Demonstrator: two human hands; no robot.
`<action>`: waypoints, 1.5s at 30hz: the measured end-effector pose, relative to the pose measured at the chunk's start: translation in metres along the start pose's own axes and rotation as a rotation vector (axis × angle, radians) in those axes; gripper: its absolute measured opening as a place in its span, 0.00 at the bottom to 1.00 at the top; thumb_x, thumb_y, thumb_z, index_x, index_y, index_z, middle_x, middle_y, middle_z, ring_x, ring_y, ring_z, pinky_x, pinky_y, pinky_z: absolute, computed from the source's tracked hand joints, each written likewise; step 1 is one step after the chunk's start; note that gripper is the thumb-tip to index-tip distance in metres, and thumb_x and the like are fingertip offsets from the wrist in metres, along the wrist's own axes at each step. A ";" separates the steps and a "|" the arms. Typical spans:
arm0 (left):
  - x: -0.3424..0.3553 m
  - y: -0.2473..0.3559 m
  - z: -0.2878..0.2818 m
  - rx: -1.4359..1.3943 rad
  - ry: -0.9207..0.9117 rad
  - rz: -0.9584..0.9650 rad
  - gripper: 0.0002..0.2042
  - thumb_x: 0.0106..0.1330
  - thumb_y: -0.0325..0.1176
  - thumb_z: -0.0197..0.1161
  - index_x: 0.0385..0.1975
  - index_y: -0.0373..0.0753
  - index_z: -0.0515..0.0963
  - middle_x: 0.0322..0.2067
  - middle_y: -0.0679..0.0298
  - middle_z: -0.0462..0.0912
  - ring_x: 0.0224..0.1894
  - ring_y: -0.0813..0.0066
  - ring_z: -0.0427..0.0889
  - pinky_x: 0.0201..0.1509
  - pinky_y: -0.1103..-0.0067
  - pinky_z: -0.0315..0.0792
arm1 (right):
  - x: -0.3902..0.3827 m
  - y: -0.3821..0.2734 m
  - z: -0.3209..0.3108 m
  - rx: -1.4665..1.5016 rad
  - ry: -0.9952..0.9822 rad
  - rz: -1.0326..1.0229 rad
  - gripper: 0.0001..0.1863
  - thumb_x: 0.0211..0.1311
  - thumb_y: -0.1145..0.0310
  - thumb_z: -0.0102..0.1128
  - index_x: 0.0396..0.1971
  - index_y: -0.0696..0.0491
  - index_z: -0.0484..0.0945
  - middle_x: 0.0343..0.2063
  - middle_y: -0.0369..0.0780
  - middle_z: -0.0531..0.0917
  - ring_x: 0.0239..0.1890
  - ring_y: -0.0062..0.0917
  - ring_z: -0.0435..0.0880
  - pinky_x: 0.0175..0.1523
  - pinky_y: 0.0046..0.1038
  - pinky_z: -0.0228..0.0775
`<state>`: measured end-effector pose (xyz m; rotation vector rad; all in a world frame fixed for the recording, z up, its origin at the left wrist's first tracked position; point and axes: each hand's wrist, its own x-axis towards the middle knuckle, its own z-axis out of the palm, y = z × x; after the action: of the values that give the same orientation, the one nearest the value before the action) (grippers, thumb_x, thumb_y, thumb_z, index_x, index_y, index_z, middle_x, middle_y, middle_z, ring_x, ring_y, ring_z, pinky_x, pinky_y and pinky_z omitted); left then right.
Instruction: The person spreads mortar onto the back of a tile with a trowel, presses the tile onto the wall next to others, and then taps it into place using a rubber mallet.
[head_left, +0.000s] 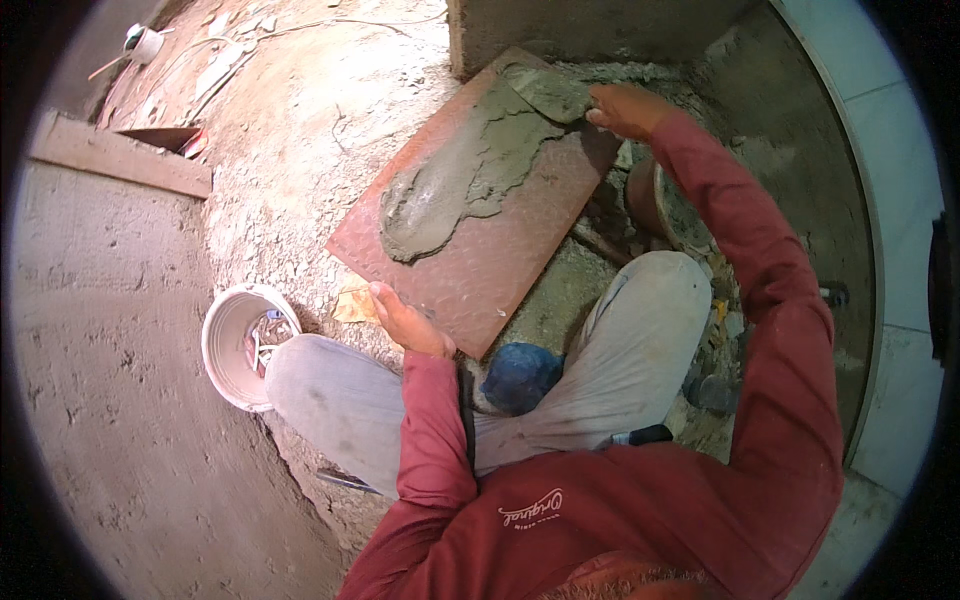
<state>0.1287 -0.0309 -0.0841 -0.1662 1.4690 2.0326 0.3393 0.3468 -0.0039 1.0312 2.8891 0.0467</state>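
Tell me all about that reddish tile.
The tile is a flat, reddish-brown rectangle, perhaps ceramic, set diagonally. Wet-looking grey mortar coats its middle and far end; the right side and near end are mostly bare. A trowel in the right hand meets the mortar; the left hand is at the near edge, contact unclear.

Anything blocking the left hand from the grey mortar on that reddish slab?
Nothing visible does: only a bare stretch of the reddish slab separates the left hand from the grey mortar. The blue bundle and white bucket stand outside that path.
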 end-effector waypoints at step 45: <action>0.010 -0.021 -0.014 -0.018 -0.058 -0.049 0.33 0.79 0.57 0.41 0.69 0.35 0.62 0.66 0.54 0.69 0.66 0.55 0.70 0.71 0.62 0.62 | -0.218 0.085 0.045 0.132 -0.739 0.218 0.20 0.67 0.57 0.59 0.47 0.59 0.82 0.32 0.49 0.86 0.30 0.36 0.87 0.34 0.39 0.76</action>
<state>0.1288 -0.0354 -0.1109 -0.1478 1.3983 1.9947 0.5646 0.2744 -0.0308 1.0842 2.1293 -0.4239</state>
